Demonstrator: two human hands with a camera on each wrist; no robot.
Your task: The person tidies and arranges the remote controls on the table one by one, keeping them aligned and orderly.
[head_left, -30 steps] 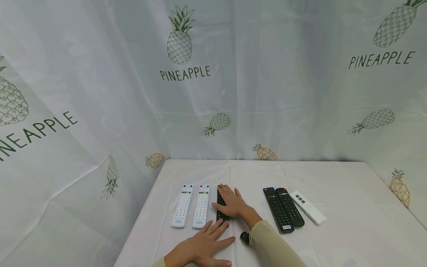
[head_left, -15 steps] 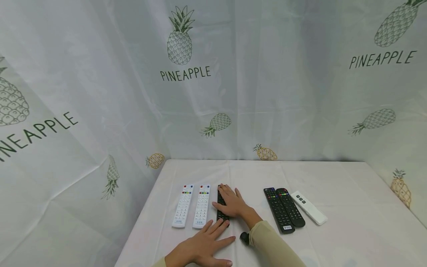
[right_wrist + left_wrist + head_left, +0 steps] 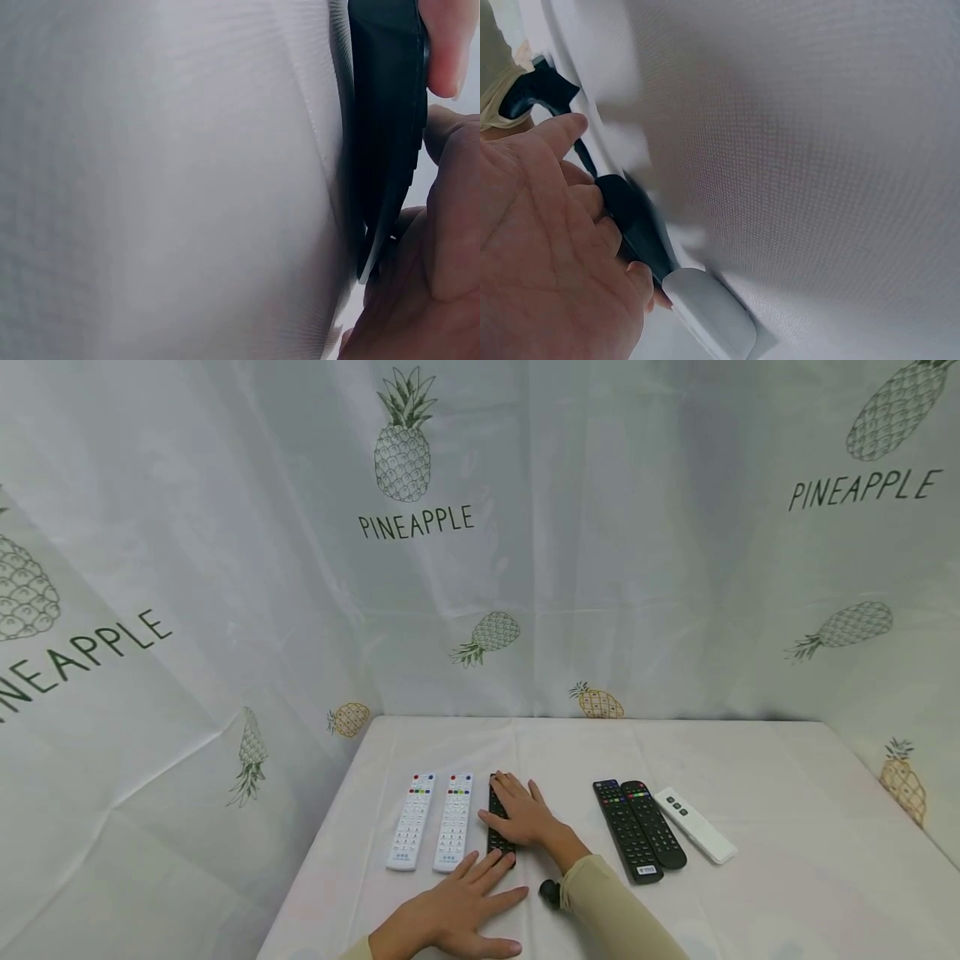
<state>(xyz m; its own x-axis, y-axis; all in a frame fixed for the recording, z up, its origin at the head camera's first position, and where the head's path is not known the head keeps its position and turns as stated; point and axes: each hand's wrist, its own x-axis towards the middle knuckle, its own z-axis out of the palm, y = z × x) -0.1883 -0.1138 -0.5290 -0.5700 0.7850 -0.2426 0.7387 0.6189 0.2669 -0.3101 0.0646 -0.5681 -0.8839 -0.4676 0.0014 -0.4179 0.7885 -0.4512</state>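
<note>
1. The remote point(image 3: 499, 843) lies on the surface point(image 3: 787, 827), partly below the right hand point(image 3: 525, 818) and just ahead of the left hand point(image 3: 459, 914).
2. The right hand has its fingers extended; they rest over the far half of the remote, and the thumb reaches across to its left edge.
3. The left hand is spread with straight fingers, and two of its fingertips touch the near end of the remote.
4. To the left of the remote lie the inner white remote point(image 3: 453, 824) and the outer white remote point(image 3: 411, 824), apart from each other.
5. Well to the right lie the long black remote point(image 3: 627, 832), the rounded black remote point(image 3: 654, 827) and the slanted white remote point(image 3: 695, 827).
</note>
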